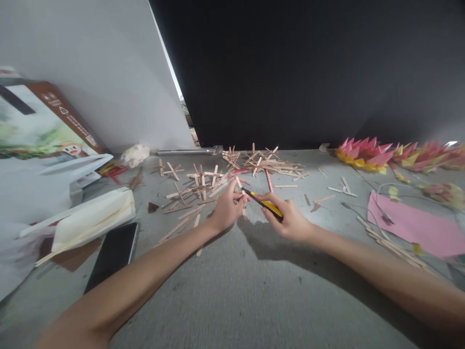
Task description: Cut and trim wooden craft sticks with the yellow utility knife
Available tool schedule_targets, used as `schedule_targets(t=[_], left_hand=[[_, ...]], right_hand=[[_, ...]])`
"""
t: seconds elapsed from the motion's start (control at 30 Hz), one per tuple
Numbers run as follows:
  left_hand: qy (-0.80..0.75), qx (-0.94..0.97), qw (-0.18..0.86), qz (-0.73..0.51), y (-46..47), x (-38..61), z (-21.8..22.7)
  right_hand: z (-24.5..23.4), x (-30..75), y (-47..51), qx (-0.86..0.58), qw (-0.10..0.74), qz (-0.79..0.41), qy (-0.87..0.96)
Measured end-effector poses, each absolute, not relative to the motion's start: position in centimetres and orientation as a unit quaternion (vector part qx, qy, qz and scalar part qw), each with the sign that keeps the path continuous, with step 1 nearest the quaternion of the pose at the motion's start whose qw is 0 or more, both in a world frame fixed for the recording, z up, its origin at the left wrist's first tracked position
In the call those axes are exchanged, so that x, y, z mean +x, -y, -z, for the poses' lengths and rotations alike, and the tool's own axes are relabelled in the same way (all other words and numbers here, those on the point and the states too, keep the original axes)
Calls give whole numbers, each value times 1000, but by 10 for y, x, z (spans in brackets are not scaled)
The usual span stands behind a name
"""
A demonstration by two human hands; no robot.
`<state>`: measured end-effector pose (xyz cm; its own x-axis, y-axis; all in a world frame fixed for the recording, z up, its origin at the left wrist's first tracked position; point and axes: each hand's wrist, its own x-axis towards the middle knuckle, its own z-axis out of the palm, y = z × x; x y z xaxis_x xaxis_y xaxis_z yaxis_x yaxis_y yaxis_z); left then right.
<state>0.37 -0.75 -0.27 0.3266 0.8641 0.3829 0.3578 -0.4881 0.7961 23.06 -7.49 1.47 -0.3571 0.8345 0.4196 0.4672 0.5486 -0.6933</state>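
Note:
My left hand [228, 206] is closed around a wooden popsicle stick [239, 182], whose upper end pokes out above the fingers. In my right hand [290, 220] is a black and yellow utility knife [271, 208], its front end pointing left at the stick. Both hands meet just above the grey table, and the knife tip appears to touch the stick, though fingers partly hide the contact. Loose and crossed popsicle sticks [278, 165] lie heaped behind the hands. A red and white stick-like strip [269, 180] stands out just behind the knife.
To the left lie a smartphone [114, 252], a cream-coloured packet [98, 218] and a white plastic bag [32, 208]. Pink and yellow folded-paper flowers [365, 154], a pink paper sheet [417, 225] and a cable are at the right. A black panel [308, 72] stands behind the table.

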Motion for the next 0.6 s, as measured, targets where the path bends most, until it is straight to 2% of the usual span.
schedule_targets(t=[0.33, 0.6], left_hand=[[-383, 690, 436, -433, 7, 5, 0], [-407, 733, 339, -428, 6, 6, 4]], right_hand=[[3, 227, 68, -395, 416, -263, 776], [-6, 231, 70, -405, 388, -273, 782]])
